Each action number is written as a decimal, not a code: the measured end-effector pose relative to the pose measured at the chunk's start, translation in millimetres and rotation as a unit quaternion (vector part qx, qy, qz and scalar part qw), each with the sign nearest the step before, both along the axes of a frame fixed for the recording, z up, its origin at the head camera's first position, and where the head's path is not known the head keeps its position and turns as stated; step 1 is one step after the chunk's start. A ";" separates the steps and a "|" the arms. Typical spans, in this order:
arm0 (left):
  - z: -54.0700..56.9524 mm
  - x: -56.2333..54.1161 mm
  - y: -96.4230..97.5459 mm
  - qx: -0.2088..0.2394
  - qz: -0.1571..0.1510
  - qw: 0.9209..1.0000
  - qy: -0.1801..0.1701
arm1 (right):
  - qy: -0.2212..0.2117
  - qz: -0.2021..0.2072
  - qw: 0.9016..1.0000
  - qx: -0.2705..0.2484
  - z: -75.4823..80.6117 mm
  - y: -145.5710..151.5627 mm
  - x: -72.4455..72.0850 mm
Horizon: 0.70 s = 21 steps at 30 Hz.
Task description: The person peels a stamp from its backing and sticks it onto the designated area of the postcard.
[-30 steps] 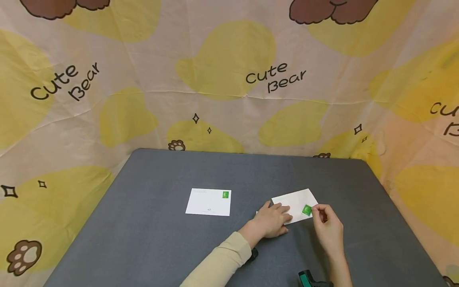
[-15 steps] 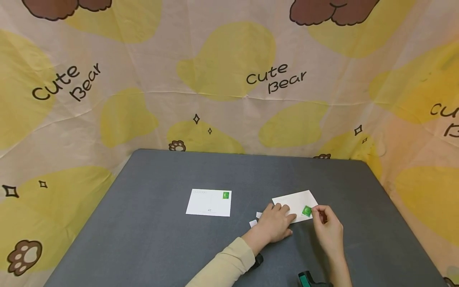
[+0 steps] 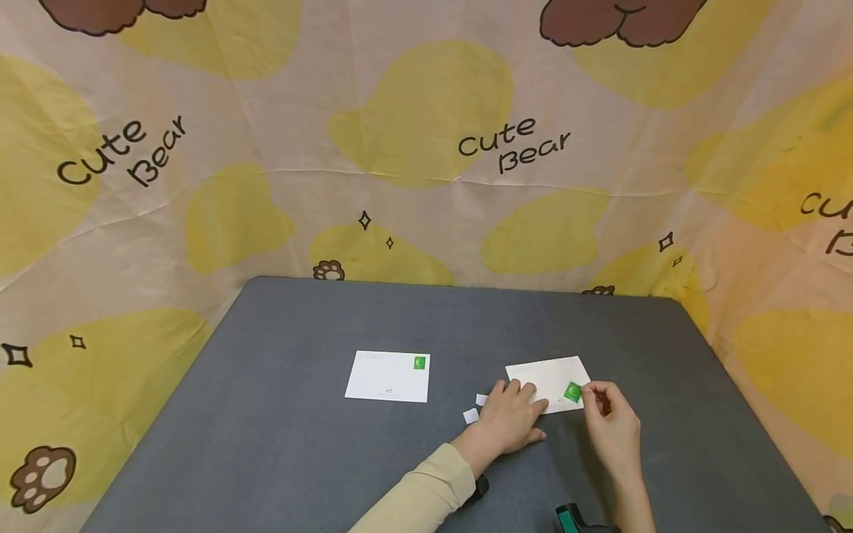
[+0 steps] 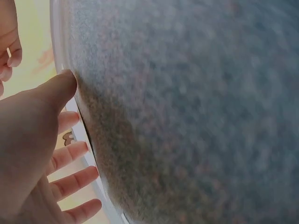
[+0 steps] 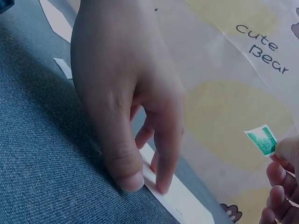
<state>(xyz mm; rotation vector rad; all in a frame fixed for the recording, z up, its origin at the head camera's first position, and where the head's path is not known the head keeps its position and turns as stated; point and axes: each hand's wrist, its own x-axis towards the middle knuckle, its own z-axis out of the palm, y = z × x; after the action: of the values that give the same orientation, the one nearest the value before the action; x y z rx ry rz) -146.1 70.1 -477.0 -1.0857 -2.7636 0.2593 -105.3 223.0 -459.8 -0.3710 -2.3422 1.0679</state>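
A white envelope [image 3: 556, 374] lies slightly turned on the right half of the table. My left hand [image 3: 509, 418] rests on its left part, fingers spread and fairly straight. Above the envelope's right end, my right hand [image 3: 611, 426] pinches a small green postage stamp [image 3: 573, 392] by its edge between thumb and finger. The right wrist view shows the stamp [image 5: 263, 141] raised clear of the paper, tilted, green face showing. The left wrist view shows the left hand's fingers [image 4: 74, 182] near the envelope's edge; the stamp is out of sight there.
A second white envelope [image 3: 386, 377] with a green stamp in its top right corner lies to the left. Two small white paper pieces [image 3: 471, 416] sit beside my left wrist. The grey table [image 3: 266, 459] ends at a printed cloth [image 3: 413, 111].
My left hand has shifted slightly right and uncovered the small white paper pieces. The envelope under it has turned a little straighter. My right hand keeps pinching the stamp, almost still.
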 end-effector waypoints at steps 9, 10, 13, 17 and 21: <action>3.3 -1.8 -6.3 0.006 0.008 1.000 -0.030 | -0.001 0.002 1.000 0.005 0.0 0.9 -0.3; 3.4 -1.9 -6.9 0.007 0.009 0.999 -0.034 | -0.003 0.002 1.000 0.005 0.1 1.1 -0.4; 3.3 -1.9 -8.8 0.010 0.014 0.999 -0.048 | -0.008 0.004 1.000 0.002 0.2 1.9 -0.8; 3.2 -1.2 -11.1 0.017 0.023 0.997 -0.067 | -0.010 0.008 1.000 0.002 0.2 3.5 -1.9; 3.3 -0.5 -12.4 0.021 0.030 0.996 -0.076 | -0.013 0.008 1.000 0.015 -1.4 6.3 -3.7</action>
<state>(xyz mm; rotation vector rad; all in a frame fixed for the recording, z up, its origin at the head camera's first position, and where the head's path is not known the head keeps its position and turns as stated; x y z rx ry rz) -146.6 57.7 -473.7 -1.0554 -2.9248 0.1299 -109.0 229.3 -461.3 -0.3578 -2.3846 1.0400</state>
